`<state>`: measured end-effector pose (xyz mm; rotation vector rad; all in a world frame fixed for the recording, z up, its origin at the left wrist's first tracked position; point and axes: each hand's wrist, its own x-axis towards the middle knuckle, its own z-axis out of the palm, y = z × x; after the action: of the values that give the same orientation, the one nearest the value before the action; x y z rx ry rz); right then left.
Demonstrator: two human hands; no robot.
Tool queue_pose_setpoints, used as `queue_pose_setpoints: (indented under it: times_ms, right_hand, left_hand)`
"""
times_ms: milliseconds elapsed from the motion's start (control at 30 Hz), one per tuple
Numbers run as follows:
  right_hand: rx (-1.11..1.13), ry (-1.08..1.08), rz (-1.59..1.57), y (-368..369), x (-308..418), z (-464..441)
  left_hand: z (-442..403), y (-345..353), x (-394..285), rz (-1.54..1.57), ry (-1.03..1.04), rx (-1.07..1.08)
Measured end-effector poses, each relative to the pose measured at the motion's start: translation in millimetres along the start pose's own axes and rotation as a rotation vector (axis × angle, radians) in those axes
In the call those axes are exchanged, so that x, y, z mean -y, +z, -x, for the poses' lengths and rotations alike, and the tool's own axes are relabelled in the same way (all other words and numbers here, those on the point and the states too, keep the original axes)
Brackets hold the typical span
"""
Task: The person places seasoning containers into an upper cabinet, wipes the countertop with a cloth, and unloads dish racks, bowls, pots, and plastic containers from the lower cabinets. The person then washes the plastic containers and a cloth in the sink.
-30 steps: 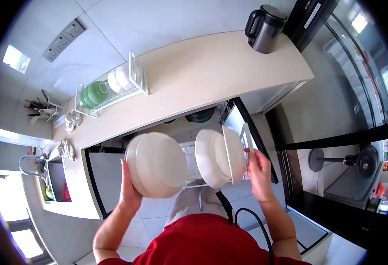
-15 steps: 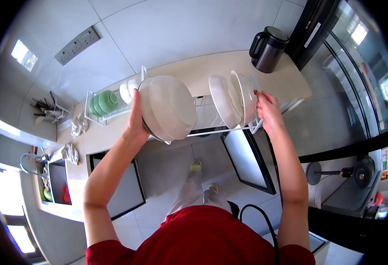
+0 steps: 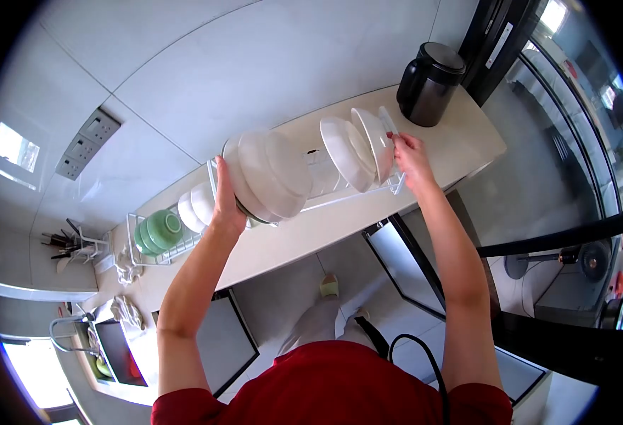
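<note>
A white wire dish rack [image 3: 318, 204] holds large white bowls [image 3: 272, 173] standing on edge at its left. At its right are a white dish [image 3: 345, 152] and a tilted white bowl [image 3: 373, 142]. My left hand [image 3: 228, 202] is closed at the rack's left end, thumb up beside the large bowls; its other fingers are hidden. At the right end, my right hand [image 3: 412, 159] grips the rack beside the bowl and a clear upright piece. The rack is over the counter; whether it touches cannot be told.
Green bowls [image 3: 159, 232] and small white bowls [image 3: 197, 207] sit in wire racking at left. A dark kettle [image 3: 432, 83] stands at the counter's [image 3: 283, 244] back right. Below, an open cabinet door [image 3: 405, 265] juts out. The sink [image 3: 120, 350] is far left.
The dish rack with its bowls has moved from overhanging the counter's front edge to above the countertop, closer to the wall. Both hands moved with it. My view has turned.
</note>
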<state>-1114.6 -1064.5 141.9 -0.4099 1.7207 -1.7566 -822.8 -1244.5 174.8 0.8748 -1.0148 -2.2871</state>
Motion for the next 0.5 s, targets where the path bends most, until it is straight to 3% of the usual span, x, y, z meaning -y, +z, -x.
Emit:
queue_pose_setpoints:
  times_ms: [500]
  right_hand:
    - [0.055,-0.024,-0.037,26,-15,-80]
  left_hand:
    - [-28,5,-9,-0.036,0.074,-0.184]
